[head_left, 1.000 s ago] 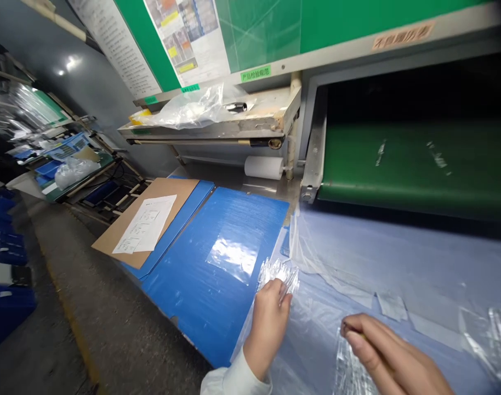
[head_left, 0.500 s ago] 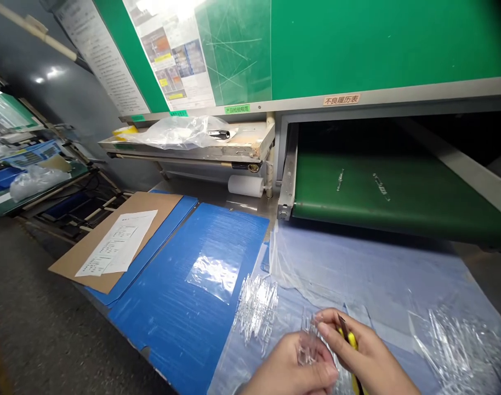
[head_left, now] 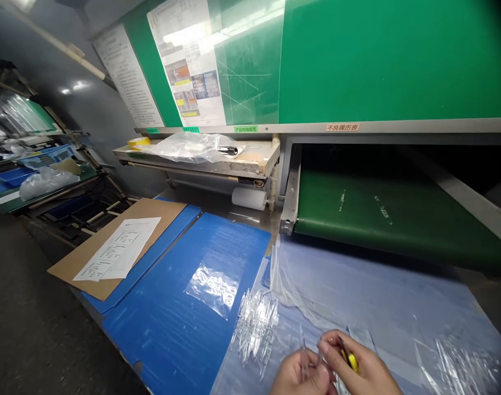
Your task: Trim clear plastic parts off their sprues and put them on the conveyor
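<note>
My left hand is closed around a slim clear plastic piece, which points up from its fingers. Close beside it on the right, my right hand has thumb and forefinger pinched near that piece. A yellow-and-black hand tool is tucked in the right palm; most of it is hidden, so its exact kind is unclear. Left of the hands lies a pile of clear plastic pieces. Another heap of clear pieces spreads at the lower right. Under the hands is translucent sheeting.
A green conveyor belt carries two small clear pieces. Blue boards hold a flat clear bag, with cardboard and paper farther left. A shelf bears a plastic bag and black marker.
The view has tilted up, so the scene sits lower in the picture. Fewer clear pieces show in my left hand than before. The right hand keeps hold of the yellow-and-black tool.
</note>
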Demonstrator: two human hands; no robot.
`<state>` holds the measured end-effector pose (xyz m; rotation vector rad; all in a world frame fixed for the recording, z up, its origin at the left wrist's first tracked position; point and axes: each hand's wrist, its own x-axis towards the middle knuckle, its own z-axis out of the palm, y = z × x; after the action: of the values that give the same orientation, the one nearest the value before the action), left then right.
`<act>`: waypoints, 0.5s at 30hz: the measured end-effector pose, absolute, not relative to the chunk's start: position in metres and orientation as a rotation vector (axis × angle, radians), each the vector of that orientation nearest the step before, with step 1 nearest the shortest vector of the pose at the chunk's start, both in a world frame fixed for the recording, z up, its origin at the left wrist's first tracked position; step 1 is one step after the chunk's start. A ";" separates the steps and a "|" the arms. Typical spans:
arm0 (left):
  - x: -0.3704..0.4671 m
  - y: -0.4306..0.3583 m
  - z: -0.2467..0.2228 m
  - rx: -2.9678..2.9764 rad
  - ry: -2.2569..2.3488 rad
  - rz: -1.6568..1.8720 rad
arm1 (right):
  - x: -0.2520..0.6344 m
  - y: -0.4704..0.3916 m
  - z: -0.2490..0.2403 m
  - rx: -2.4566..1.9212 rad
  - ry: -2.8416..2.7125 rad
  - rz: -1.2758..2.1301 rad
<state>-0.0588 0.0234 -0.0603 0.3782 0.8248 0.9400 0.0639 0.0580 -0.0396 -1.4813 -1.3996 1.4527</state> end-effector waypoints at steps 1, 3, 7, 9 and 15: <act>-0.058 0.023 -0.058 0.347 0.825 0.934 | 0.065 0.059 -0.038 -1.480 -1.385 1.473; -0.058 0.021 -0.053 0.296 0.832 0.944 | 0.068 0.060 -0.034 -1.479 -1.346 1.525; -0.062 0.018 -0.035 0.156 0.858 1.026 | 0.073 0.059 -0.024 -1.503 -1.193 1.614; -0.065 0.018 -0.027 0.064 0.850 1.054 | 0.073 0.057 -0.019 -1.491 -1.109 1.647; -0.073 0.019 -0.016 0.074 0.808 0.999 | 0.072 0.056 -0.004 -1.413 -0.973 1.761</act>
<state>-0.0728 0.0192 -0.0160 0.0741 0.8081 0.9987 0.0720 0.0558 -0.0038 -1.4129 -0.9735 1.7614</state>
